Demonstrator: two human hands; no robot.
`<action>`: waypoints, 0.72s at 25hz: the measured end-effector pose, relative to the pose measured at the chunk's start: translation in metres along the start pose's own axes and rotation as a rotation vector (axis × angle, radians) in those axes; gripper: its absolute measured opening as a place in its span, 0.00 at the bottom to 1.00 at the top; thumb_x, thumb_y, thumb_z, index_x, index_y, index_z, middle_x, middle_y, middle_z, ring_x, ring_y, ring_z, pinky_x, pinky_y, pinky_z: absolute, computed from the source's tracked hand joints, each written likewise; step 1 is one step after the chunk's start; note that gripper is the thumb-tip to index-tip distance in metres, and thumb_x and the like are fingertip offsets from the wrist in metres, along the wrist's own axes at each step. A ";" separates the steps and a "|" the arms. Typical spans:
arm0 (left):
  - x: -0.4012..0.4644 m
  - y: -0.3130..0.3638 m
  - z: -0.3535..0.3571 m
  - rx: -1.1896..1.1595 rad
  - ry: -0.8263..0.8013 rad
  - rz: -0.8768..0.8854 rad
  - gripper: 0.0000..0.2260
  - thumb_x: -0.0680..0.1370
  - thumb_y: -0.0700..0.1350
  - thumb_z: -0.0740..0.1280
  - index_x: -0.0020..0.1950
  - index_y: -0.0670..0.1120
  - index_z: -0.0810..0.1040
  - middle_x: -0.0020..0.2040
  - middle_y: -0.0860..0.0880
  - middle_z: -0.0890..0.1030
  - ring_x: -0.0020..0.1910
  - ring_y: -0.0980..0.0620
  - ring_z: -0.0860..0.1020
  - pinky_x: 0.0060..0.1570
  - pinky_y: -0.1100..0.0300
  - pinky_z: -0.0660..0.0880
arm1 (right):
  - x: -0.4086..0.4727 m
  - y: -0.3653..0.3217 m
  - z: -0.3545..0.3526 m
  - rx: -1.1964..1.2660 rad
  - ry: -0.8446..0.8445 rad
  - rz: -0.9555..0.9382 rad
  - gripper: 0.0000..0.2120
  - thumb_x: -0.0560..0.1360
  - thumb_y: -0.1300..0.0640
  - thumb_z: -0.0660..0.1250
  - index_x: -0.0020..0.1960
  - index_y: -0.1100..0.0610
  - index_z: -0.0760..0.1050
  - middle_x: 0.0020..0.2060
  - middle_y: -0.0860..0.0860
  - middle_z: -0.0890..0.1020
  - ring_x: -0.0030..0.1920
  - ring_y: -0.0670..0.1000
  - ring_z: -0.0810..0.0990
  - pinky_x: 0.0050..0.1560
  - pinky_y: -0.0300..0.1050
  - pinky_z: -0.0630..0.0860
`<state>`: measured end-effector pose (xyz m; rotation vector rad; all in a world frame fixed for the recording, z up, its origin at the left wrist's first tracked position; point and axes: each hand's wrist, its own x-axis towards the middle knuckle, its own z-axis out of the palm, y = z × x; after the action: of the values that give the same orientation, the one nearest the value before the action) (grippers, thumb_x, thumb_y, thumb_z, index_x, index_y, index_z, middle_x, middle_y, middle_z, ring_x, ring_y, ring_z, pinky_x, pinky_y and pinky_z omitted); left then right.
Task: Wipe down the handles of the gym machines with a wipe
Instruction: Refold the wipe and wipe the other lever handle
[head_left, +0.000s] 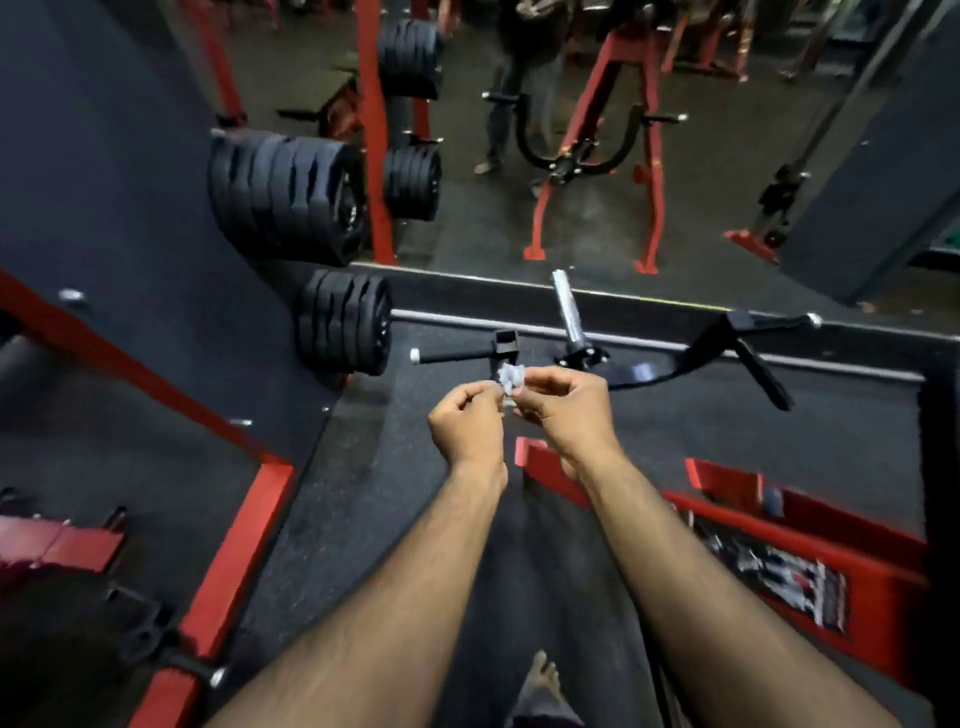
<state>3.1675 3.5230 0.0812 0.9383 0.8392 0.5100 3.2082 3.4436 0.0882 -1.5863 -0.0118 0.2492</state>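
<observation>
We pinch a small crumpled wipe (510, 378) between left hand (466, 422) and right hand (563, 410), fingers curled on it. It sits above the machine's black handle (452, 356) (not touching); weight plates (345, 322) lie left.

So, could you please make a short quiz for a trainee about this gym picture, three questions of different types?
1. True or false: the wipe is pinched between the left hand and the right hand.
2. Multiple choice: the black handle with the silver end cap is A) being wiped, B) not touched, C) gripped by the left hand.
3. Fill in: the stack of black weight plates lies to the ___ of the hands.

Key: 1 true; 2 B; 3 left.
</observation>
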 end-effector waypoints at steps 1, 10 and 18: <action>0.024 -0.003 0.010 0.013 0.037 0.002 0.11 0.69 0.29 0.67 0.32 0.43 0.82 0.31 0.46 0.80 0.32 0.51 0.76 0.32 0.60 0.73 | 0.031 0.003 0.002 -0.060 -0.042 -0.005 0.10 0.69 0.73 0.73 0.48 0.64 0.83 0.42 0.59 0.86 0.40 0.50 0.83 0.41 0.42 0.80; 0.224 -0.047 0.036 0.028 0.308 -0.085 0.09 0.73 0.29 0.67 0.37 0.41 0.81 0.33 0.44 0.79 0.32 0.53 0.78 0.30 0.67 0.74 | 0.238 0.072 0.078 -0.712 -0.301 -0.218 0.09 0.70 0.64 0.72 0.47 0.55 0.86 0.43 0.48 0.87 0.45 0.45 0.84 0.52 0.38 0.78; 0.374 -0.098 0.015 0.229 0.467 -0.139 0.09 0.74 0.36 0.70 0.48 0.50 0.83 0.51 0.45 0.84 0.44 0.54 0.80 0.49 0.59 0.79 | 0.349 0.140 0.150 -1.052 -0.623 -0.606 0.08 0.68 0.67 0.69 0.43 0.58 0.84 0.43 0.55 0.85 0.45 0.56 0.82 0.47 0.48 0.78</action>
<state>3.4027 3.7284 -0.1474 0.9752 1.3985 0.5271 3.5035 3.6433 -0.1043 -2.3625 -1.2624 0.2593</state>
